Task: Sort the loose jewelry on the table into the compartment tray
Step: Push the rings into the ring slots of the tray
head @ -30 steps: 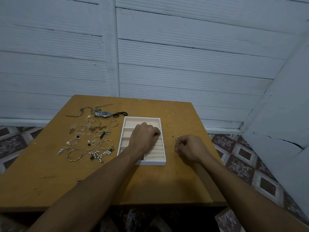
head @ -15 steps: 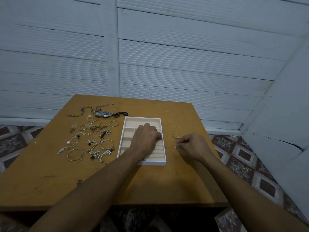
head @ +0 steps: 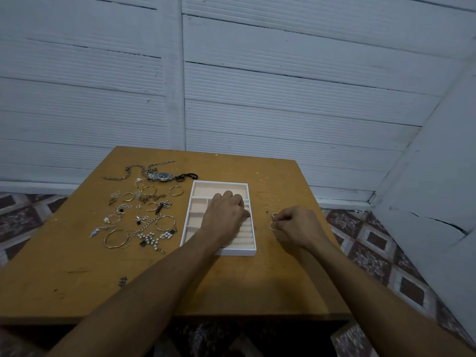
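White-rimmed compartment tray (head: pixel 219 186) with beige lining sits mid-desk (head: pixel 231 279); the left hand (head: pixel 226 213) is curled knuckles-up over its ring-roll section, probably seating a ring or steadying the tray, and with its fingers tucked under I cannot tell if they hold anything. Right hand (head: pixel 296 225) is just right of the tray, fingers clamped in a pinch on a thin ring (head: pixel 272 226) at the near end of a small row of similar rings (head: pixel 269 207), likely staged there for the rolls. Loose jewelry (head: pixel 144 217) (bangles, chains, pearl pieces, a wristwatch (head: pixel 162 176)) lies spread left of the tray, unsorted.
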